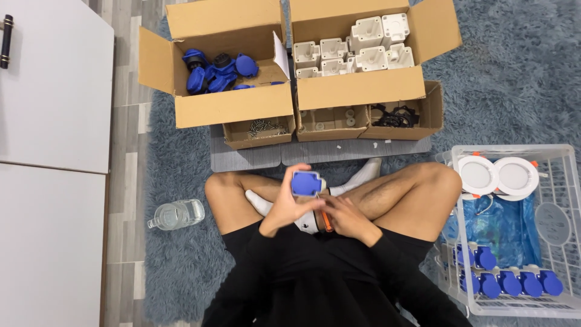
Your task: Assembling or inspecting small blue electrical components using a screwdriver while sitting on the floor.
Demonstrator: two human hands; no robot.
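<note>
Right now my left hand [283,206] is curled around a blue socket part [305,183], fingers wrapped about its sides so that its square blue face points up, just above my crossed shins. My right hand [342,216] sits just beside it, touching the left, and is closed on an orange-handled screwdriver [326,220]; the handle runs down out of my fist, and the tip goes up toward the underside of the blue part, though I cannot tell whether it touches.

Straight ahead of my hands, past my white socks, lie three low cardboard trays: one with small screws [261,128] ahead and to the left, one with pale round bits [332,118] directly ahead, and one with black gaskets [394,115] ahead and to the right. Beyond those stand two open cartons, the left carton [233,104] holding loose blue covers [216,68] and the right carton [358,88] holding grey-white housings [363,46].

Well off to the right of my right hand is a white wire basket [567,158]; in it are two round white lamp discs [496,175] at the far end and rows of finished blue sockets [507,281] at the near end. Left of my left hand, beside my knee, a clear water bottle [177,214] lies on its side on the shaggy grey-blue rug [514,79].
</note>
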